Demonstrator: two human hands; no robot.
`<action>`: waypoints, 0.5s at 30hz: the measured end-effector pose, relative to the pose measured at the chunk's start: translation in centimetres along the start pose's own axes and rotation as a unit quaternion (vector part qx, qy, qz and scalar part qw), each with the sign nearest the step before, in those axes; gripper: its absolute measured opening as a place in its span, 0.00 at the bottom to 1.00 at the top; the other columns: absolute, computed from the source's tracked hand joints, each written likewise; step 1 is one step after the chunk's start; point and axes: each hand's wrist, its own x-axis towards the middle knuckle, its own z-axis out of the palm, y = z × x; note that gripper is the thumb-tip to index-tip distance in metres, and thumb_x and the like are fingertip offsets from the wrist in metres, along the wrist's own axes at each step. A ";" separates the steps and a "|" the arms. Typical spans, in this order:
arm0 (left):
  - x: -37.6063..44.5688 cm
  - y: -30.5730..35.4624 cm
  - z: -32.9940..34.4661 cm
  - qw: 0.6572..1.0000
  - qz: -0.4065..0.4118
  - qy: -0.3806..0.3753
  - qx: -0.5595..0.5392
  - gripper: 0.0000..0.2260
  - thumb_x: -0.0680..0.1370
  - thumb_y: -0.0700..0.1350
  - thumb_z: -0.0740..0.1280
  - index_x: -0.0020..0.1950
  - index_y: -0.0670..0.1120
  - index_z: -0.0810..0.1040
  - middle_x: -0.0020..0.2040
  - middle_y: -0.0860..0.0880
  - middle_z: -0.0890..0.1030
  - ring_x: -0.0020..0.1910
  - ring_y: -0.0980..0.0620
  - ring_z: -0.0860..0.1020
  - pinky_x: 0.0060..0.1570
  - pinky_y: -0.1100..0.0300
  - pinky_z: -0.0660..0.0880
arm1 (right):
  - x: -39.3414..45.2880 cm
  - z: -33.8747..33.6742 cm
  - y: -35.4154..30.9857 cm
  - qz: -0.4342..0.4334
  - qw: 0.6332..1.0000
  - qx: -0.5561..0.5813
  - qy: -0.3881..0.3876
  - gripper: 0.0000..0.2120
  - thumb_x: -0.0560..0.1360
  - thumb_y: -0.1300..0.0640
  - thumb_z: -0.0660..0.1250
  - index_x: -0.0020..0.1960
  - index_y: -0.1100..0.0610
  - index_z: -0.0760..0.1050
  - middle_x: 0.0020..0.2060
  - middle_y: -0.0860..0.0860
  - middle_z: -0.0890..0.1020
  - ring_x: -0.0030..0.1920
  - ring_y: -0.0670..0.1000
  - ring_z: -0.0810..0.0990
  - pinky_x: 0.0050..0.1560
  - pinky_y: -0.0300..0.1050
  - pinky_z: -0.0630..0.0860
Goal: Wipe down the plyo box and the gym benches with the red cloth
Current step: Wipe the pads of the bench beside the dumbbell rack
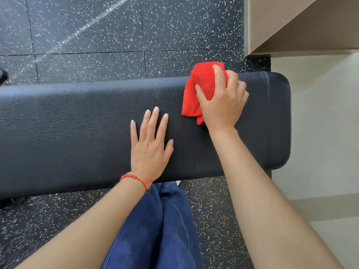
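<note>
I see a dark rubber floor (97, 35) flecked with white, laid in large square tiles with thin seams between them. A pale streak of light (85, 28) runs diagonally across it. On the right the rubber ends at a light, smooth floor (320, 133). Above that, a tan wall (281, 20) fills the upper right corner.

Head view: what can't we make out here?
- Bench: its left end is cut off by the frame edge; pad hides the legs.
- Cloth: part lies under the right hand, so its full extent is unknown.
- Bench surface under the left hand and the cloth: hidden, wiped or not unclear.
- Dark object at the left edge: mostly cut off, unidentifiable.
- Plyo box: none identifiable.
</note>
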 end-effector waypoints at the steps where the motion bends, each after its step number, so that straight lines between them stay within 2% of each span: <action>1: 0.0 0.0 -0.1 1.000 0.000 -0.002 0.000 0.25 0.75 0.49 0.56 0.71 0.41 0.65 0.72 0.40 0.63 0.72 0.40 0.61 0.68 0.37 0.54 | -0.4 0.0 0.1 -0.001 1.000 0.005 0.009 0.25 0.72 0.40 0.64 0.64 0.53 0.73 0.57 0.56 0.77 0.50 0.60 0.75 0.51 0.53 0.69; 5: 0.0 0.3 -0.5 1.000 -0.005 -0.020 -0.004 0.26 0.75 0.50 0.56 0.71 0.41 0.66 0.72 0.39 0.64 0.71 0.39 0.61 0.67 0.37 0.53 | -3.6 -0.3 1.4 0.005 0.999 -0.002 0.042 0.23 0.72 0.42 0.67 0.61 0.55 0.76 0.54 0.56 0.79 0.47 0.60 0.77 0.47 0.52 0.72; 9: 0.3 1.0 -0.9 0.999 -0.026 -0.036 -0.028 0.26 0.75 0.50 0.56 0.70 0.39 0.66 0.72 0.38 0.63 0.71 0.38 0.60 0.67 0.35 0.53 | -9.8 -1.2 4.0 0.035 0.999 -0.016 0.037 0.22 0.72 0.43 0.67 0.61 0.55 0.75 0.54 0.57 0.79 0.48 0.61 0.77 0.47 0.53 0.72; 13: 0.5 1.9 -0.7 0.999 -0.033 -0.021 -0.038 0.27 0.73 0.43 0.68 0.69 0.37 0.66 0.71 0.34 0.63 0.70 0.34 0.60 0.67 0.34 0.53 | -15.6 -2.1 6.0 0.043 0.998 -0.028 0.027 0.22 0.73 0.43 0.66 0.61 0.55 0.72 0.54 0.59 0.79 0.48 0.62 0.77 0.49 0.54 0.72; 15: 1.0 2.6 -0.8 0.999 -0.005 -0.021 -0.033 0.28 0.72 0.42 0.70 0.70 0.37 0.66 0.71 0.34 0.62 0.70 0.34 0.60 0.66 0.34 0.53 | -16.3 -2.2 6.3 0.044 0.998 -0.033 0.022 0.23 0.73 0.43 0.66 0.62 0.54 0.71 0.54 0.59 0.79 0.48 0.61 0.77 0.49 0.54 0.72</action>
